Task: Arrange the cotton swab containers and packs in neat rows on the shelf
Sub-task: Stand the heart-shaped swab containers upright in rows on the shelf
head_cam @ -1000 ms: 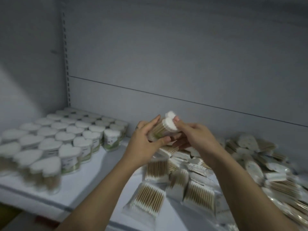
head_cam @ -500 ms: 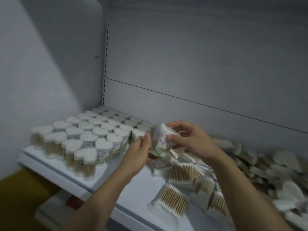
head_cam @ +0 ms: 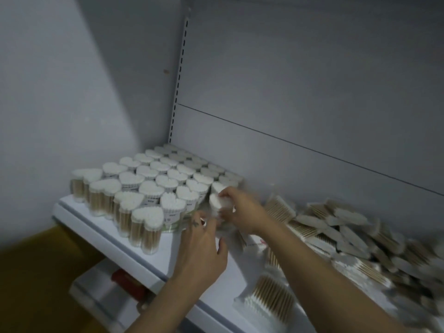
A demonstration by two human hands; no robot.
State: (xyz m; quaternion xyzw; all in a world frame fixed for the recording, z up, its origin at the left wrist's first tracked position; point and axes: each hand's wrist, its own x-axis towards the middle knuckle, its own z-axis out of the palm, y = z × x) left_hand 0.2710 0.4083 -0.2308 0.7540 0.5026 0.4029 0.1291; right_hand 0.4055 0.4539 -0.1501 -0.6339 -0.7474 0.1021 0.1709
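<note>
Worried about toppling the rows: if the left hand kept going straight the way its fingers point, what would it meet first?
Probably the container in the right hand, just beyond the left hand; depth is blurred.

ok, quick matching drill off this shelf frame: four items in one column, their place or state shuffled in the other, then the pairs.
1. heart-shaped containers
2. flat swab packs
3. right hand
4. red item

A. loose heap, shelf's right side
B. on the lower shelf
C. upright rows, shelf's left side
D. gripping a container beside the rows

Pairs: 1-C, 2-A, 3-D, 4-B
</note>
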